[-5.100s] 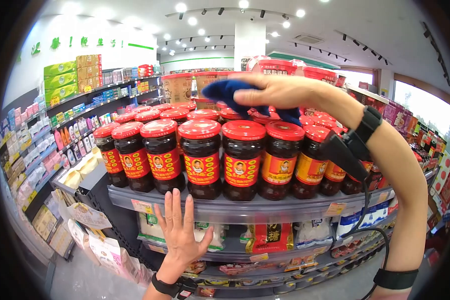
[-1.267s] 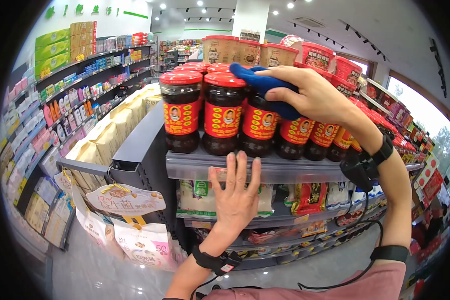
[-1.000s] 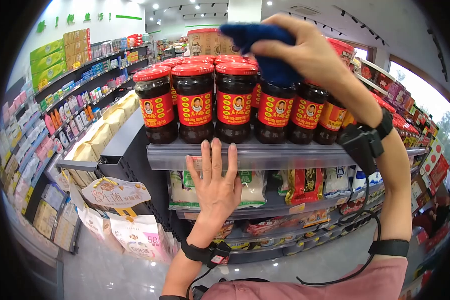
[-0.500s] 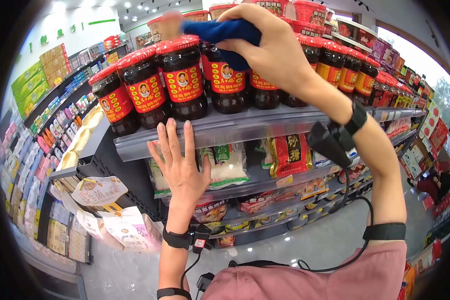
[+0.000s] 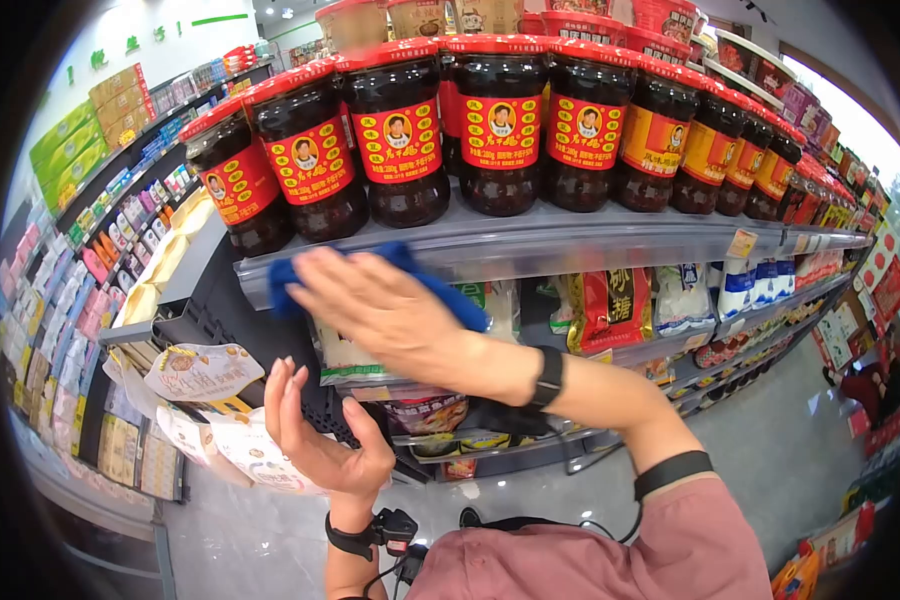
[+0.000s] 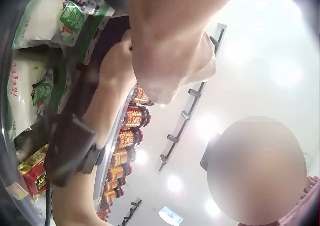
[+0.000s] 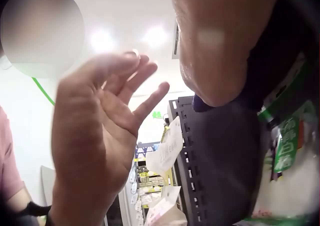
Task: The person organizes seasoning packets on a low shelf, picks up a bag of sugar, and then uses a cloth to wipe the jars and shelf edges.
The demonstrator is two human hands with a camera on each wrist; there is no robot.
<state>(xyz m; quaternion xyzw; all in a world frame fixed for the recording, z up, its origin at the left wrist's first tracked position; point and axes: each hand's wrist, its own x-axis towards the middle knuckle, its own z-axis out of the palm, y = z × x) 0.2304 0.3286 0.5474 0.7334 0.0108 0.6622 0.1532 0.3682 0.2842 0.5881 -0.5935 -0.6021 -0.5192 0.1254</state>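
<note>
My right hand (image 5: 400,320) presses a blue cloth (image 5: 462,305) against the clear front strip (image 5: 590,235) of the jar shelf, close to its left corner. Its fingers lie extended across the cloth, and the thumb is hidden in the head view. Below and left of it, my left hand (image 5: 325,450) is raised, palm turned up, fingers loosely spread and holding nothing. In the right wrist view the left hand (image 7: 95,131) shows beside the dark shelf end panel (image 7: 220,161). Dark sauce jars (image 5: 500,120) with red lids and red labels stand in a row above the strip.
Bags of white sugar (image 5: 680,300) and a red packet (image 5: 610,310) fill the lower shelf. White packages (image 5: 260,450) hang left of the shelf end. Instant-food tubs (image 5: 650,50) are stacked behind the jars. Another shelf of goods (image 5: 100,270) lines the left side.
My right hand has brought the cloth down from the jar lids to the shelf's front strip. My left hand has left the strip, dropped lower and turned its palm up.
</note>
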